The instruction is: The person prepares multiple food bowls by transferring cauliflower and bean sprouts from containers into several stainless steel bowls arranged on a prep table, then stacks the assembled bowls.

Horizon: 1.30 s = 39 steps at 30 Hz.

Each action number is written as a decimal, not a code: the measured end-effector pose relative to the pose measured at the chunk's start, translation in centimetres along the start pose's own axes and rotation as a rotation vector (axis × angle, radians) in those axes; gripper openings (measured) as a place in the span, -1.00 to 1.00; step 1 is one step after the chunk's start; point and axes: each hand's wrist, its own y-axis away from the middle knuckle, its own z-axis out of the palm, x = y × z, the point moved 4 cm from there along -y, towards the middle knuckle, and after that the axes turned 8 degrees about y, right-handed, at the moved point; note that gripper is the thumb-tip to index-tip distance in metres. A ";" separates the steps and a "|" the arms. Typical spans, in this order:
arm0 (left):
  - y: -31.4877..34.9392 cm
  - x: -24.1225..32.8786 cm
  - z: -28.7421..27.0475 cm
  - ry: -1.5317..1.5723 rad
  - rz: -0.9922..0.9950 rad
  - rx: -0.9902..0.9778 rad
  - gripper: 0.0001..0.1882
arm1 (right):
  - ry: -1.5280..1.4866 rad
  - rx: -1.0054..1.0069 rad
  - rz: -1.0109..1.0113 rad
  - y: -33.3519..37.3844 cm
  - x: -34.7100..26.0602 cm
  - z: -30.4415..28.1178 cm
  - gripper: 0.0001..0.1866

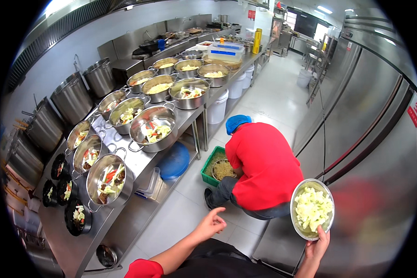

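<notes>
My right hand [317, 246] grips the near rim of a round metal bowl [331, 223], thumb over the edge. Chopped pale-green vegetable, which looks like cabbage [312, 207], fills much of it. My left hand [210, 225] is raised in front of me, its fingers apart and some partly bent, with nothing in it. To its left on a steel counter stand several two-handled steel pots [110, 178] holding cabbage pieces, red strips and dark bits. Smaller black pots [78, 217] with similar contents sit at the counter's near left.
A person in a red shirt [266, 162] and blue cap crouches just ahead, beside a green crate [208, 174] with a bowl of pale shreds. Steel refrigerator doors [352, 106] rise at the right. Tall stockpots [72, 97] line the left; white buckets [217, 109] stand under the counter.
</notes>
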 end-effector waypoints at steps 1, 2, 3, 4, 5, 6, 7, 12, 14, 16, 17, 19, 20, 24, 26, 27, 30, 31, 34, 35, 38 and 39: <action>0.0 0.3 -0.6 0.004 0.011 0.022 -0.38 | -0.006 0.000 -0.005 0.2 -0.1 0.1 -0.58; -0.3 0.6 -1.2 -0.023 0.023 0.045 -0.34 | -0.020 0.014 -0.010 0.4 -0.3 0.1 -0.57; -0.4 0.9 -1.2 -0.016 0.032 0.066 -0.33 | -0.035 0.027 -0.015 0.5 -0.4 0.1 -0.57; -0.4 1.5 -1.2 -0.008 0.042 0.090 -0.32 | -0.049 0.036 -0.019 0.7 -0.5 0.2 -0.57; -0.4 1.8 -1.3 0.000 0.053 0.115 -0.31 | -0.040 0.032 -0.019 0.8 -0.6 0.0 -0.56; -0.7 1.1 -1.6 0.006 0.068 0.128 -0.28 | -0.029 0.027 -0.020 1.0 -0.6 -0.3 -0.56; -0.7 0.9 -1.7 0.001 0.048 0.107 -0.27 | -0.021 0.017 -0.016 1.2 -0.5 -0.4 -0.56; -0.7 0.8 -1.2 -0.105 -0.001 0.049 -0.15 | 0.001 0.085 -0.005 2.2 -0.3 -1.0 -0.56; -1.5 2.0 -2.7 -0.358 0.216 0.223 -0.11 | 0.051 0.100 -0.028 1.5 0.7 -3.0 -0.57; -2.0 4.5 -3.7 -0.527 0.361 0.382 -0.06 | 0.049 0.089 -0.051 1.7 0.4 -3.3 -0.57; -2.1 5.2 -4.1 -0.504 0.387 0.397 -0.06 | 0.058 0.096 -0.059 2.1 0.2 -3.2 -0.57; -2.0 6.3 -4.9 -0.458 0.434 0.422 -0.07 | 0.037 0.096 -0.047 2.5 -0.3 -2.3 -0.56; -1.9 6.1 -5.3 -0.573 0.326 0.311 -0.10 | 0.026 0.083 -0.034 2.7 -0.6 -1.6 -0.56; -1.5 6.1 -6.5 -1.043 0.154 -0.004 -0.17 | -0.030 0.114 -0.014 2.9 -0.6 -1.0 -0.58; -1.5 6.7 -8.6 -1.058 0.248 0.221 -0.18 | -0.018 0.089 -0.016 3.1 -0.9 -0.7 -0.58; -1.4 7.1 -9.5 -1.061 0.294 0.335 -0.18 | -0.014 0.093 -0.013 3.1 -0.8 -0.7 -0.58; -1.0 6.9 -10.8 -0.947 0.175 0.376 -0.20 | 0.017 0.092 -0.019 3.0 -0.9 -0.5 -0.58; -0.6 6.5 -11.2 -0.940 0.164 0.374 -0.20 | 0.025 0.080 -0.023 3.1 -0.6 -0.3 -0.58; 0.2 4.1 -11.5 -1.168 -0.031 0.113 -0.22 | 0.044 0.051 -0.022 3.2 -0.7 0.5 -0.59; 0.5 3.1 -11.9 -1.187 -0.070 0.078 -0.23 | 0.048 0.043 -0.018 3.2 -0.7 0.8 -0.60; 1.1 0.9 -12.4 -1.212 -0.149 0.010 -0.28 | 0.035 0.046 -0.015 3.2 -0.4 1.2 -0.60; 1.2 0.6 -12.4 -1.203 -0.152 0.015 -0.29 | 0.020 0.050 -0.020 3.0 -0.2 1.1 -0.60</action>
